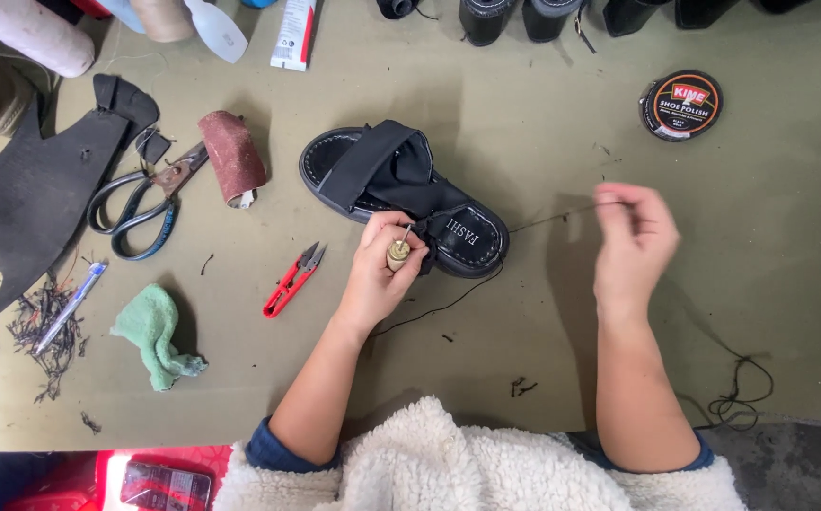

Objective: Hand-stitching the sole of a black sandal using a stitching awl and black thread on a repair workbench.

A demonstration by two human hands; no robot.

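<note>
Head view: at frame centre the left hand (379, 274) is clenched around a wooden-handled awl (398, 254), its tip at the black sandal (401, 194) lying on the olive table (543, 322). Right of centre, the right hand (633, 241) pinches a black thread (557, 218) drawn taut from the sandal. Red snips (292, 280) lie left of the hand.

Snips (294, 280) left of sandal (401, 196)

An olive table (543, 350) carries sandal (401, 194), scissors (141, 203), green cloth (155, 336).
</note>
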